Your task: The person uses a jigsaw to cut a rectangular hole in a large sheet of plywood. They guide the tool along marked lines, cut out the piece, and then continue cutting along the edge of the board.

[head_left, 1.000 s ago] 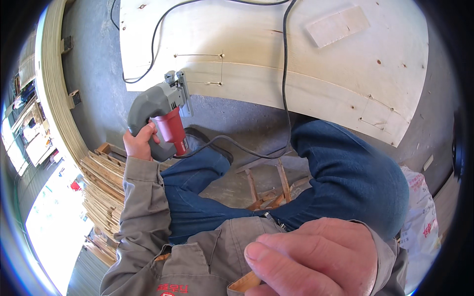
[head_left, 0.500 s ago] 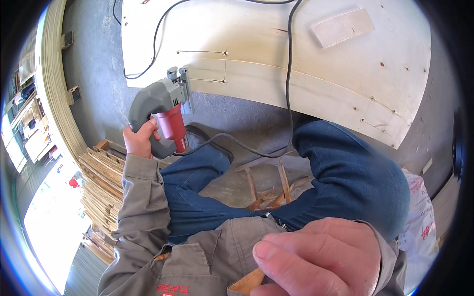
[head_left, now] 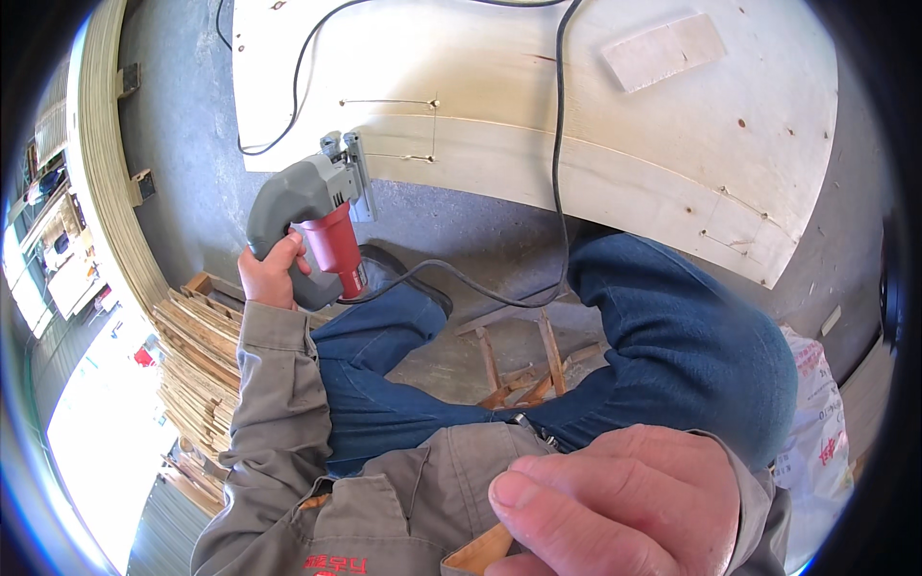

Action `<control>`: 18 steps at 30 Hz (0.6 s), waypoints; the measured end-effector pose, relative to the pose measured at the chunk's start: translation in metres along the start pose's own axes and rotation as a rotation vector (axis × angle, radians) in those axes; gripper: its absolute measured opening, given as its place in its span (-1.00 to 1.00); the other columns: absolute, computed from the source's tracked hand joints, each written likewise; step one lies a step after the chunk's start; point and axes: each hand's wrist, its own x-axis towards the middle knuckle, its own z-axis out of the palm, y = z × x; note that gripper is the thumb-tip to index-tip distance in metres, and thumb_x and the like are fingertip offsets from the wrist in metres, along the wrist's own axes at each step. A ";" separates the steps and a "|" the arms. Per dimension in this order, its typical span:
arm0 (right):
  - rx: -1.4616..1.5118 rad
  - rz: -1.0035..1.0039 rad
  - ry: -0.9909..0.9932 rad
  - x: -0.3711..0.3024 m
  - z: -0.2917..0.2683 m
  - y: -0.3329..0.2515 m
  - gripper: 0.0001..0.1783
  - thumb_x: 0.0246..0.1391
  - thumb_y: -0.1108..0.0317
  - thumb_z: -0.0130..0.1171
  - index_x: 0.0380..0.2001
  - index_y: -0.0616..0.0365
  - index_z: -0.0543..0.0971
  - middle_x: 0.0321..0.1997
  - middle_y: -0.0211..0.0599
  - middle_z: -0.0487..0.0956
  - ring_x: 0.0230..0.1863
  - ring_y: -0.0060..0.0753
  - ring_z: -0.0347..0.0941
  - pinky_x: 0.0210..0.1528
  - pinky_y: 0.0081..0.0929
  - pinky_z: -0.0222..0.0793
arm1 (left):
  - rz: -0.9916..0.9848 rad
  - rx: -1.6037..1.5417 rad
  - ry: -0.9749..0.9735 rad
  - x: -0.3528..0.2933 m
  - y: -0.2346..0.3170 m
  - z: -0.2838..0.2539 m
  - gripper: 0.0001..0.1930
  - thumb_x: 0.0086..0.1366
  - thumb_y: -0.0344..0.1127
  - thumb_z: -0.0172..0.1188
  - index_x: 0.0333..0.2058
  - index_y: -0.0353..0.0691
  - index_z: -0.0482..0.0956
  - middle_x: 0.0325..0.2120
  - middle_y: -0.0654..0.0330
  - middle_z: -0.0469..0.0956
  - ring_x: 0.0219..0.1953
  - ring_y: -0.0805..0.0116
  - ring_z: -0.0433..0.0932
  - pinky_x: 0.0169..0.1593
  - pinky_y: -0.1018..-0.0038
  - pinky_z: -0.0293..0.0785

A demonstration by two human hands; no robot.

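The fingers of the left hand (head_left: 274, 274) are wrapped around the grey handle of a jigsaw (head_left: 312, 216), a grey power tool with a red motor body, held in the left centre of the frame. The front of the saw, with its metal shoe, meets the lower left edge of a large pale plywood panel (head_left: 595, 125) that fills the upper middle and upper right of the frame; a curved pencil line runs across the panel from the saw toward the right. A black power cord (head_left: 557, 173) leaves the red end of the tool, loops across the grey floor and climbs over the panel to the top of the frame. A small pale wooden block (head_left: 663, 50) lies on the panel at upper right. The right hand (head_left: 615, 504) sits very close to the camera at the lower middle, its fingers curled in and pinched against a piece of light wood (head_left: 480, 552) that shows just under them. Between the hands are the person's knees in blue jeans and a grey work jacket. Thin wooden strips (head_left: 197, 355) are stacked at the left beneath the left sleeve, and a small wooden stool frame (head_left: 519, 355) stands on the floor between the legs.
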 end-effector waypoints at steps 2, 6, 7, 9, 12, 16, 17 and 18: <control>0.002 -0.021 0.085 -0.020 0.015 0.004 -0.48 -0.06 0.46 0.37 0.01 0.49 0.57 -0.33 -0.07 0.64 -0.45 -0.25 0.59 -0.47 -0.44 0.56 | 0.005 0.007 -0.001 0.000 0.001 0.001 -0.83 0.25 -0.40 0.26 -0.22 -0.34 0.59 -0.51 0.16 0.55 -0.61 0.41 0.50 -0.50 0.48 0.44; -0.023 -0.049 0.077 -0.014 0.008 0.006 -0.49 -0.06 0.46 0.38 0.00 0.49 0.58 -0.34 -0.07 0.64 -0.46 -0.25 0.59 -0.48 -0.45 0.55 | 0.001 0.002 0.001 -0.001 0.003 0.002 -0.82 0.24 -0.41 0.26 -0.21 -0.36 0.58 -0.51 0.16 0.55 -0.60 0.40 0.50 -0.50 0.47 0.43; -0.023 -0.037 0.014 -0.015 0.003 0.005 -0.49 -0.05 0.45 0.38 0.00 0.49 0.58 -0.34 -0.07 0.65 -0.47 -0.25 0.59 -0.49 -0.45 0.55 | -0.001 -0.004 0.000 -0.001 0.003 0.002 -0.82 0.24 -0.41 0.26 -0.21 -0.36 0.58 -0.51 0.15 0.55 -0.60 0.40 0.50 -0.50 0.47 0.44; -0.014 -0.011 0.017 -0.008 0.000 0.002 -0.49 -0.04 0.44 0.38 -0.01 0.49 0.58 -0.34 -0.07 0.65 -0.47 -0.26 0.59 -0.49 -0.45 0.54 | -0.006 -0.015 -0.004 0.000 0.004 0.001 -0.82 0.24 -0.41 0.26 -0.21 -0.37 0.58 -0.51 0.15 0.55 -0.60 0.40 0.50 -0.50 0.46 0.44; -0.002 0.010 0.088 0.000 0.005 -0.001 -0.50 -0.02 0.44 0.38 0.00 0.48 0.58 -0.34 -0.07 0.65 -0.47 -0.26 0.59 -0.50 -0.46 0.54 | -0.016 -0.014 -0.004 0.001 0.004 0.002 -0.81 0.24 -0.41 0.27 -0.21 -0.37 0.58 -0.51 0.15 0.56 -0.60 0.40 0.51 -0.50 0.45 0.45; -0.014 -0.014 0.023 -0.021 0.010 0.006 -0.50 -0.01 0.43 0.38 0.00 0.48 0.58 -0.34 -0.06 0.66 -0.47 -0.26 0.59 -0.50 -0.46 0.54 | -0.014 -0.017 -0.003 0.001 0.003 0.001 -0.81 0.24 -0.41 0.28 -0.21 -0.37 0.59 -0.51 0.15 0.56 -0.60 0.40 0.51 -0.50 0.45 0.47; -0.014 -0.010 0.027 -0.019 0.009 0.004 -0.50 -0.01 0.43 0.38 0.00 0.48 0.58 -0.34 -0.05 0.66 -0.47 -0.26 0.59 -0.50 -0.46 0.54 | -0.014 -0.014 -0.003 0.001 0.002 0.002 -0.81 0.24 -0.41 0.28 -0.21 -0.37 0.59 -0.51 0.15 0.56 -0.61 0.40 0.51 -0.50 0.45 0.47; -0.014 -0.005 0.030 -0.015 0.009 0.003 -0.50 -0.01 0.43 0.38 0.00 0.48 0.58 -0.34 -0.05 0.66 -0.47 -0.26 0.60 -0.50 -0.47 0.55 | -0.013 -0.012 -0.002 0.002 0.002 0.002 -0.81 0.24 -0.41 0.28 -0.21 -0.37 0.59 -0.51 0.15 0.56 -0.61 0.40 0.51 -0.50 0.45 0.47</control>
